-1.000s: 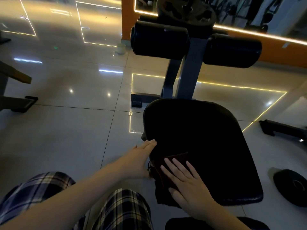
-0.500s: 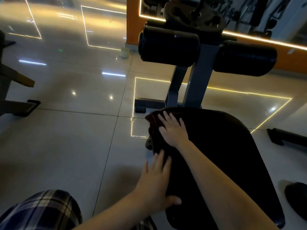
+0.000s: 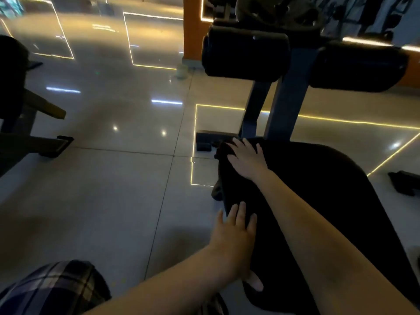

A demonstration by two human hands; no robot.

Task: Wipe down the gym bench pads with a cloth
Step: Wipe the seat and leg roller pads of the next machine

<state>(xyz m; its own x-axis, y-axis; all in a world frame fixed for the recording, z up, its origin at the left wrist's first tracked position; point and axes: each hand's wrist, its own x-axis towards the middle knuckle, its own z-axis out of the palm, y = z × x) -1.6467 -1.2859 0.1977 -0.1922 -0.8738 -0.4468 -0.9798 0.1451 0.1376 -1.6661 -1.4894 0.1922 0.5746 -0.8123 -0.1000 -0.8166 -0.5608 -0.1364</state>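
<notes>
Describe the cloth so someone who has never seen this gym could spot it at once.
Find the wide black seat pad at lower right, below the two roller pads. At its far left corner the right hand lies flat on the cloth. Unlike the smooth pad, the cloth is rumpled, faintly reddish, and droops over the pad's left edge.

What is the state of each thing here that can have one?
right hand: open, flat on the cloth.
left hand: open, resting on the left edge of the seat pad.
cloth: pressed on the seat pad's far left corner.
seat pad: both hands on it.
roller pads: untouched.
</notes>
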